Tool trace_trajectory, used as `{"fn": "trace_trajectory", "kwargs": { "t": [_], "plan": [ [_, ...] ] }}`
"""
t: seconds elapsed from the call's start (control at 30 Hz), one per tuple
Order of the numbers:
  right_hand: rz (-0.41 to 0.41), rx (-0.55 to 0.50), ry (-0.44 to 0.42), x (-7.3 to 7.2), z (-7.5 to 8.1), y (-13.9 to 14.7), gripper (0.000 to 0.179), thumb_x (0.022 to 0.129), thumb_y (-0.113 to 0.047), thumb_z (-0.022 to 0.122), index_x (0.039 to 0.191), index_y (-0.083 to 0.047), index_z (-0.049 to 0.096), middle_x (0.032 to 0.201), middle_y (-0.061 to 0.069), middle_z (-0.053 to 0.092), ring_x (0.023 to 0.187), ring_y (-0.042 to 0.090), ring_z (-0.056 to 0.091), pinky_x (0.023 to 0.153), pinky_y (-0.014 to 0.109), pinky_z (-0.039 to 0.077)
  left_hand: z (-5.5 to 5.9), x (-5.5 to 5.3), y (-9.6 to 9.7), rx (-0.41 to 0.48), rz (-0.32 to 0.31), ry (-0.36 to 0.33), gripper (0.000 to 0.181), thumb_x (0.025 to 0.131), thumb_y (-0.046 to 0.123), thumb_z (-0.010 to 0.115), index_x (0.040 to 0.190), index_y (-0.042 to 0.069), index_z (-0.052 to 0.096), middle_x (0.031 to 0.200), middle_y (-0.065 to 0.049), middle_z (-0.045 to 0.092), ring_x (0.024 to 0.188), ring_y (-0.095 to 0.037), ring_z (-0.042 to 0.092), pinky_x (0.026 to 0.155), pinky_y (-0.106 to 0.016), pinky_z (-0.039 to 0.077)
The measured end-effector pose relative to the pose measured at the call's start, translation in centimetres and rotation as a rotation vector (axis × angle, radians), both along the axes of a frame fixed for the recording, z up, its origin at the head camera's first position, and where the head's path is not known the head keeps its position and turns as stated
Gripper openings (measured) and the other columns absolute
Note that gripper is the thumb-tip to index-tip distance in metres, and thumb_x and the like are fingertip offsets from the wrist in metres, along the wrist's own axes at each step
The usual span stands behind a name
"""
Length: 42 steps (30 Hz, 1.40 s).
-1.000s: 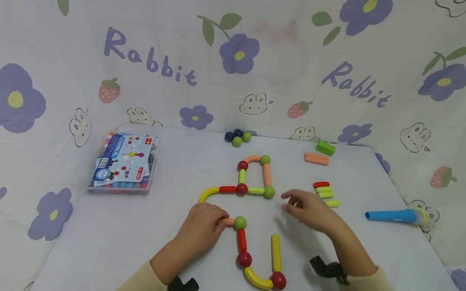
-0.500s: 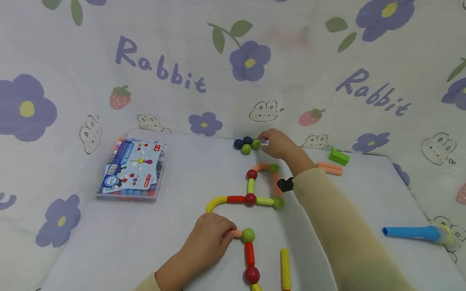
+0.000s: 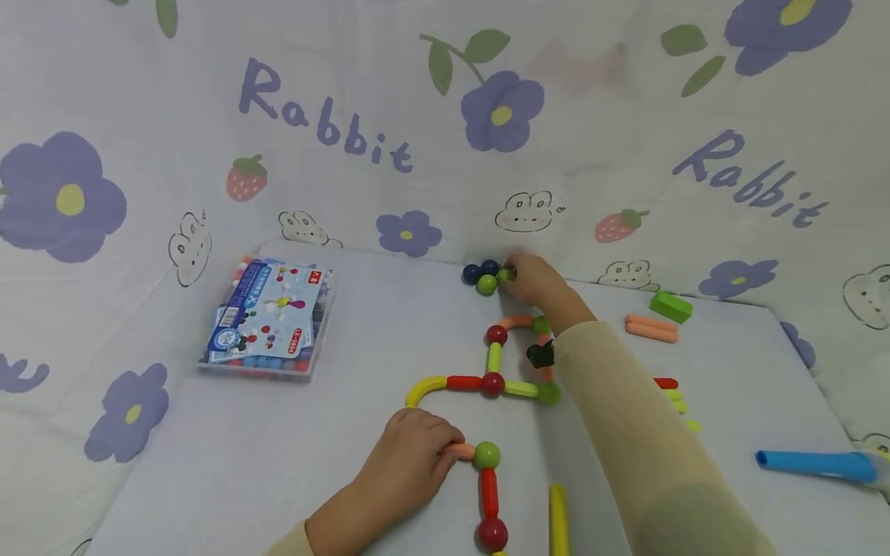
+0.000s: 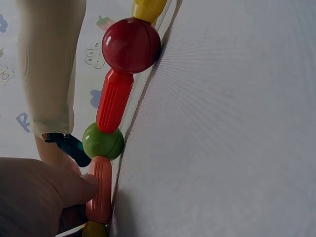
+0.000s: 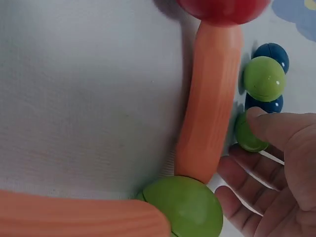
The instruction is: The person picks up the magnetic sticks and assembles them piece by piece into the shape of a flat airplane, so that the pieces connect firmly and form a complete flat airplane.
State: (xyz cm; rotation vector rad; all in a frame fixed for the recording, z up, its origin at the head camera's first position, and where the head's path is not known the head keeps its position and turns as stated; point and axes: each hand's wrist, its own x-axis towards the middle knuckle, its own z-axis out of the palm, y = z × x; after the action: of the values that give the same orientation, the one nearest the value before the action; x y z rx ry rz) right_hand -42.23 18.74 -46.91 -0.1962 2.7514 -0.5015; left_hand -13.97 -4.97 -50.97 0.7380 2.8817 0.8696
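One white table (image 3: pixel 375 324) spreads in front of me, with a pale cloth (image 3: pixel 348 46) hanging behind it, printed with purple flowers (image 3: pixel 502 113) and strawberries (image 3: pixel 246 179). Off to the right lie a green block (image 3: pixel 671 306), two orange-pink sticks (image 3: pixel 651 328) side by side and a blue tube (image 3: pixel 813 463). At the back left sits a clear plastic box (image 3: pixel 257 372), with coloured pieces (image 3: pixel 267 361) inside and a printed card (image 3: pixel 274 301) on top. Sticks and balls make a loop (image 3: pixel 494 358) mid-table. My left hand (image 3: pixel 413 455) pinches a salmon stick (image 3: pixel 459 451) whose far end meets a joined green ball (image 3: pixel 487 455); from that, a red stick (image 3: pixel 490 494) runs towards me to a dark red ball (image 3: pixel 493 533). My right hand (image 3: pixel 535 282) is by the table's back edge, thumb and forefinger gripping a loose green ball (image 5: pixel 252 133), the other fingers loosely bent. Another green ball (image 3: pixel 487 284) and two navy balls (image 3: pixel 472 274) sit just beside it.
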Motion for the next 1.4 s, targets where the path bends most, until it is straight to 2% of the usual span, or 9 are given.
{"fn": "trace_trajectory", "kwargs": {
  "t": [0.23,0.33,0.43,0.6,0.77,0.83,0.93,1.1,1.4],
  "plan": [
    [-0.034,-0.105,0.166,3.6,3.1,3.0,0.042,0.108,-0.021,0.063,0.145,-0.002,0.059,0.136,0.020,0.066,0.121,0.037,0.062,0.106,0.055,0.054,-0.2,0.3,0.4,-0.003,-0.001,0.033,0.015,0.101,0.032,0.081,0.111,0.022,0.081,0.103,0.012,0.079,0.105,-0.012,0.069,0.106,-0.045,0.053],
    [-0.065,-0.168,0.226,7.2,5.2,5.4,0.042,0.108,-0.025,0.064,0.145,-0.006,0.059,0.135,0.017,0.067,0.119,0.036,0.065,0.097,0.053,0.057,-0.4,0.2,0.4,0.001,0.000,0.062,0.015,0.100,0.031,0.082,0.111,0.021,0.081,0.103,0.010,0.080,0.104,-0.013,0.070,0.105,-0.046,0.054],
    [-0.085,-0.223,0.241,12.2,6.5,8.0,0.041,0.108,-0.025,0.066,0.145,-0.007,0.060,0.133,0.016,0.068,0.115,0.034,0.067,0.089,0.049,0.058,-0.3,0.2,0.5,0.006,0.000,0.082,0.015,0.101,0.032,0.081,0.111,0.020,0.081,0.103,0.009,0.080,0.103,-0.014,0.071,0.104,-0.046,0.054],
    [-0.106,-0.281,0.148,21.4,5.0,10.7,0.038,0.106,-0.023,0.072,0.140,-0.008,0.064,0.126,0.012,0.070,0.108,0.029,0.066,0.084,0.039,0.057,-0.1,0.5,0.8,0.009,0.008,0.084,0.016,0.100,0.031,0.082,0.111,0.019,0.082,0.104,0.008,0.081,0.104,-0.015,0.071,0.103,-0.045,0.054],
    [-0.156,-0.307,-0.046,27.3,1.6,11.0,0.036,0.102,-0.023,0.078,0.135,-0.011,0.068,0.118,0.004,0.072,0.099,0.021,0.063,0.078,0.033,0.056,1.2,1.6,2.0,0.011,-0.011,0.088,0.028,0.100,0.028,0.082,0.124,0.016,0.077,0.117,0.005,0.076,0.116,-0.018,0.068,0.108,-0.045,0.055],
    [-0.175,-0.317,-0.085,28.5,0.7,11.0,0.036,0.101,-0.023,0.079,0.134,-0.013,0.070,0.116,0.002,0.073,0.097,0.019,0.063,0.078,0.033,0.057,2.3,2.6,3.2,-0.001,-0.080,0.069,0.034,0.100,0.029,0.081,0.131,0.017,0.074,0.124,0.004,0.073,0.122,-0.018,0.065,0.112,-0.044,0.055],
    [-0.182,-0.338,-0.091,29.5,0.0,10.8,0.034,0.100,-0.022,0.080,0.131,-0.013,0.070,0.116,0.001,0.073,0.096,0.018,0.064,0.080,0.033,0.058,3.5,4.3,5.3,-0.054,-0.258,0.024,0.038,0.103,0.035,0.077,0.137,0.018,0.071,0.130,0.005,0.071,0.125,-0.015,0.063,0.114,-0.041,0.053],
    [-0.144,-0.365,-0.073,29.6,-0.2,10.4,0.031,0.100,-0.020,0.079,0.130,-0.012,0.071,0.114,0.002,0.074,0.098,0.018,0.067,0.081,0.033,0.058,3.5,6.3,8.3,-0.180,-0.487,-0.041,0.048,0.105,0.050,0.071,0.144,0.021,0.066,0.129,0.007,0.071,0.123,-0.011,0.061,0.111,-0.034,0.051],
    [-0.108,-0.363,-0.094,29.7,-0.6,9.9,0.027,0.100,-0.019,0.078,0.126,-0.015,0.072,0.111,0.000,0.073,0.098,0.018,0.067,0.086,0.036,0.059,2.2,7.3,10.9,-0.228,-0.496,-0.070,0.062,0.098,0.062,0.074,0.150,0.030,0.062,0.119,0.008,0.061,0.103,-0.007,0.047,0.085,-0.024,0.044]
  ]
}}
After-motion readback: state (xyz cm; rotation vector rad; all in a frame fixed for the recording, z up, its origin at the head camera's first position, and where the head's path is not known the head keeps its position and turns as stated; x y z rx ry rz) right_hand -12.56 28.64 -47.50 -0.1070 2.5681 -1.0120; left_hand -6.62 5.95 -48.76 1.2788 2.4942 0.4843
